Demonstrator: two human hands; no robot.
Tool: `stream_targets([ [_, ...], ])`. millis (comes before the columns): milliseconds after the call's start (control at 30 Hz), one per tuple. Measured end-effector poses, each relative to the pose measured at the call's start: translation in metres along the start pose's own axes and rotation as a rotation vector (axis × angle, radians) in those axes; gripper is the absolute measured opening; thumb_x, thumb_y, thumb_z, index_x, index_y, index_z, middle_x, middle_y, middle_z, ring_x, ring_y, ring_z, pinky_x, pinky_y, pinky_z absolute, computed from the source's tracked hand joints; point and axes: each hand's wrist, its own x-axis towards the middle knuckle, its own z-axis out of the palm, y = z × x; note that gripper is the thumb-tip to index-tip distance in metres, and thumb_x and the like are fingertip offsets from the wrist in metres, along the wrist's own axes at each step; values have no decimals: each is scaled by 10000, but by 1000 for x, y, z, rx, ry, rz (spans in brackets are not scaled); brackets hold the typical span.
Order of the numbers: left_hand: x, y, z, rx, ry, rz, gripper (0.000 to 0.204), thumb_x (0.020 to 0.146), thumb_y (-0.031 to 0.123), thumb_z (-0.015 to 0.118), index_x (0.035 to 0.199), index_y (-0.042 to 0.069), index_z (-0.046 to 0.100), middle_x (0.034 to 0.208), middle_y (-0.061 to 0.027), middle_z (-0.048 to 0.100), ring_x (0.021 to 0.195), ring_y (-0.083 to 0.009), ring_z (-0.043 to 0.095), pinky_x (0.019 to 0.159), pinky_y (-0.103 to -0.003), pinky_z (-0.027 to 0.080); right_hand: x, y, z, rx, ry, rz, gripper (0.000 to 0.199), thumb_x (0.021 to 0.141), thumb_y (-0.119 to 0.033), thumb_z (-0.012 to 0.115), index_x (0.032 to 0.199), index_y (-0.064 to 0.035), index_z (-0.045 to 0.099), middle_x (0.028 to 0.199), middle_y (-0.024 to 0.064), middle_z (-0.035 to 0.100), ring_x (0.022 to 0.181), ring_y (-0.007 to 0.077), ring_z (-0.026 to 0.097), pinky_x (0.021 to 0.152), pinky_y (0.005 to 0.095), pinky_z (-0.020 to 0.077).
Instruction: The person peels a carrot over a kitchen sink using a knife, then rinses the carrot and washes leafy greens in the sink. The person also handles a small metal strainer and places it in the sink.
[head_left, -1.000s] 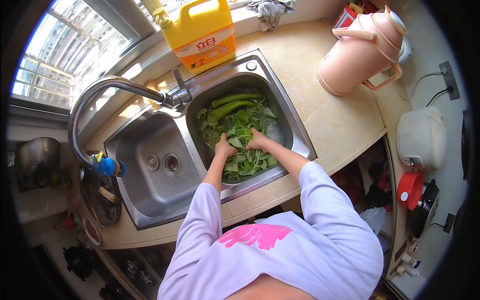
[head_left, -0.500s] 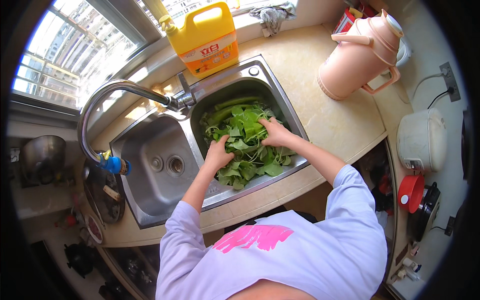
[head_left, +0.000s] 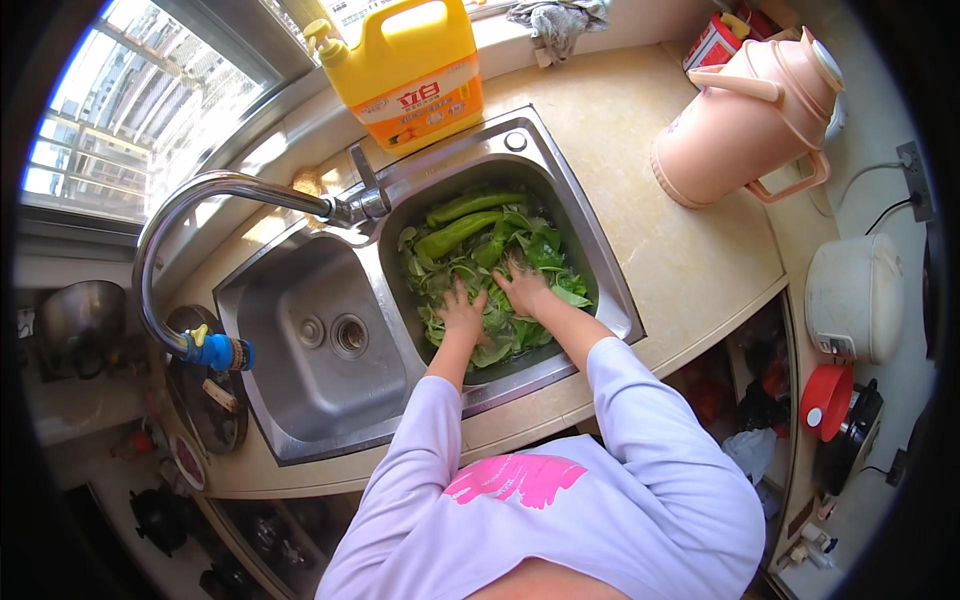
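Both my hands are down in the right sink basin (head_left: 576, 195), pressing leafy greens (head_left: 545, 245) into the water. My left hand (head_left: 463, 310) lies on the leaves with its fingers spread, partly under the surface. Beside it, my right hand (head_left: 523, 290) is also spread over the greens, fingertips among the leaves. Neither hand grips anything that I can see. Two long green vegetables, like long peppers (head_left: 457, 234), float at the far side of the basin, apart from my hands.
A steel faucet (head_left: 230, 182) with a blue nozzle arches over the left basin (head_left: 300, 390). Behind the sink stands a yellow detergent jug (head_left: 410, 75). A pink thermos jug (head_left: 735, 130) is on the counter at right. A white rice cooker (head_left: 855, 298) sits farther right.
My hands have moved closer together and pushed the heaped greens down into the water. The leaves have spread out, and the long green vegetables show more clearly.
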Motion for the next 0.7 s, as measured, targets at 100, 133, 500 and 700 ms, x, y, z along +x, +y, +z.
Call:
stream_targets([
  [100, 3, -3, -1, -3, -27, 5, 1148, 512, 497, 836, 1441, 291, 195, 1497, -225, -63, 1347, -461, 128, 937, -611, 365, -6, 1, -49, 97, -75, -46, 803, 647, -329, 747, 1352, -191, 386, 1381, 201, 350, 1196, 342, 462, 955, 467, 413],
  [133, 3, -6, 0, -15, -20, 19, 1128, 515, 505, 830, 1433, 260, 224, 1494, -232, -29, 1340, -470, 141, 943, -612, 363, -10, 3, -84, 148, -157, -100, 678, 642, -345, 735, 1258, -143, 537, 1287, 201, 494, 1133, 323, 532, 954, 457, 415],
  [500, 21, -13, -3, -19, -191, 75, 1094, 528, 493, 833, 1424, 210, 272, 1503, -175, 80, 1340, -422, 196, 956, -568, 388, 49, -3, -102, 122, 299, -3, 932, 644, -598, 697, 1387, -164, 341, 1335, 150, 424, 1231, 377, 391, 999, 590, 281],
  [700, 27, -15, 2, 61, -140, 103, 1020, 588, 412, 823, 1428, 229, 273, 1505, -177, 65, 1342, -433, 182, 964, -536, 398, 57, 17, -105, 404, -51, -14, 861, 649, -695, 638, 1163, -8, 570, 1142, 169, 598, 1055, 295, 572, 917, 409, 427],
])
